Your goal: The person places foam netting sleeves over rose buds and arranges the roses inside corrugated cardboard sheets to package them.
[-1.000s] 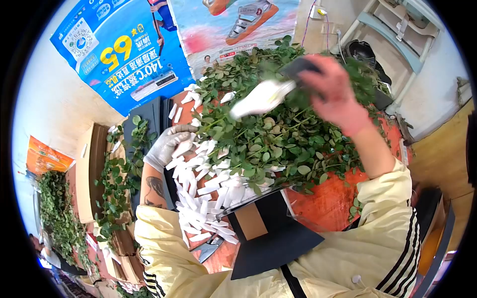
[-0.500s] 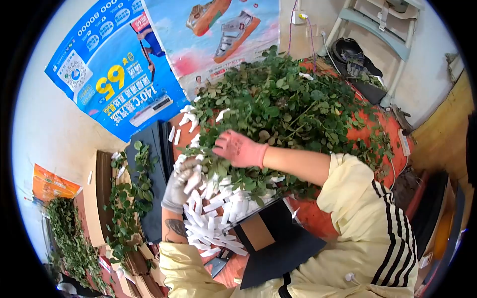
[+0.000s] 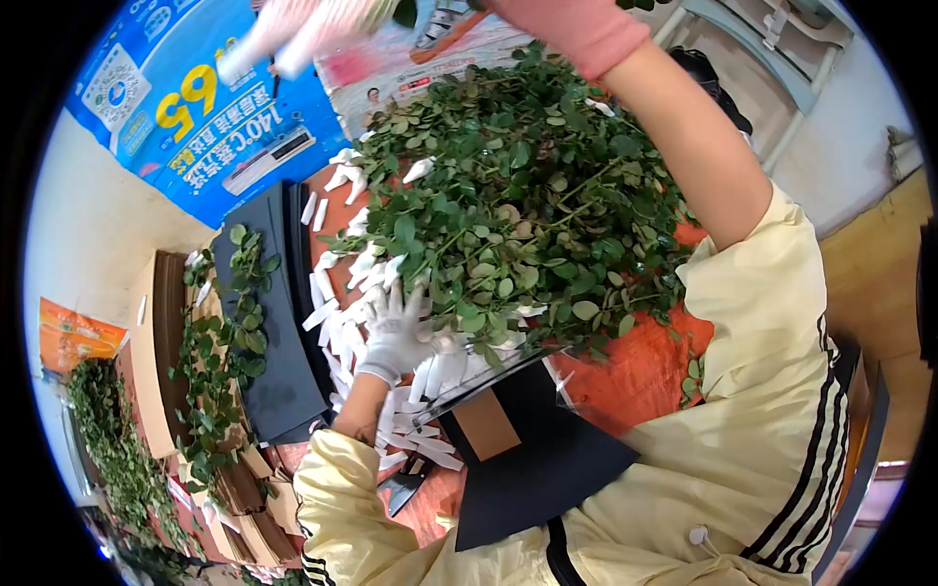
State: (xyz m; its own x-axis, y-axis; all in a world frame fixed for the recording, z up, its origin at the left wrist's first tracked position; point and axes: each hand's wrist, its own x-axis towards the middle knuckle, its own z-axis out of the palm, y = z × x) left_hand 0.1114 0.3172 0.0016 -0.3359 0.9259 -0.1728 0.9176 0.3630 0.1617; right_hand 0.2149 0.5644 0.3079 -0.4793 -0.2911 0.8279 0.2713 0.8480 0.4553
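Note:
My right hand [image 3: 586, 34], in a pink glove, is raised at the top edge, its fingers partly out of view. It grips leafy rose stems whose white-wrapped heads [image 3: 308, 34] stick out leftward, blurred. My left hand [image 3: 399, 337], in a white glove, has its fingers spread over the near-left edge of the pile of rose stems [image 3: 528, 205]. Under and around it lie many white sleeve-covered heads [image 3: 430, 376], pointing toward me. A clear sheet edge [image 3: 489, 386] shows beneath the leaves.
Black sheets [image 3: 278, 322] and cardboard [image 3: 156, 352] stand to the left, with a leafy stem [image 3: 239, 313] across them. A black panel with a brown patch [image 3: 537, 459] lies before me. A black-handled tool [image 3: 405, 483] is on the red table [image 3: 635, 371]. A folding chair [image 3: 752, 59] stands behind.
My right hand has lifted from the pile to the top of the view, carrying stems with white-wrapped heads. My left hand has shifted slightly right and opened its fingers.

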